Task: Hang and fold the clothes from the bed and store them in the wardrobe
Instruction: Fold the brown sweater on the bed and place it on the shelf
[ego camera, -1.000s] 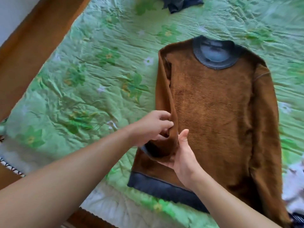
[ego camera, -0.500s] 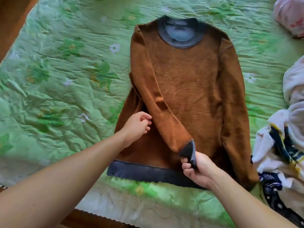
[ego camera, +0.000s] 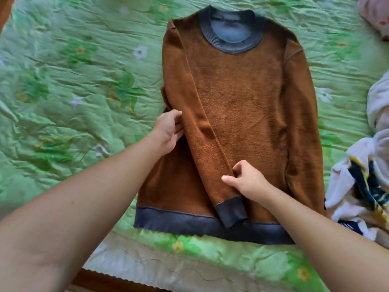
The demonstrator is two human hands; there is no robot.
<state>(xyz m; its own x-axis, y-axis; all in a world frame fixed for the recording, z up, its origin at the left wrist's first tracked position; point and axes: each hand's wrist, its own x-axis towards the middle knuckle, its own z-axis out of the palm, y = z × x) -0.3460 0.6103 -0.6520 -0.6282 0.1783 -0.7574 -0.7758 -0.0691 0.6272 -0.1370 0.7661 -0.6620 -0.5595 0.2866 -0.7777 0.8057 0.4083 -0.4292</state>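
Observation:
A brown fleece sweater point(ego camera: 248, 106) with grey collar, hem and cuffs lies flat on the green bed cover point(ego camera: 73, 91), collar away from me. Its left sleeve point(ego camera: 195, 131) is folded diagonally down across the body, and the grey cuff point(ego camera: 231, 211) lies on the hem. My left hand point(ego camera: 168, 131) grips the sleeve's outer edge halfway down, thumb on top and fingers tucked under. My right hand point(ego camera: 246, 182) rests on the sleeve just above the cuff, fingers spread and pressing down, holding nothing. The other sleeve lies straight along the right side.
A heap of white and navy patterned clothes point(ego camera: 366, 186) lies at the right edge of the bed. A pink item point(ego camera: 376, 15) shows at the top right corner. The bed's wooden frame point(ego camera: 101, 281) runs along the near edge below my arms.
My right hand has let go of the grey cuff, which now lies flat on the hem, and moved up onto the sleeve. My left hand has shifted up to the sleeve's edge.

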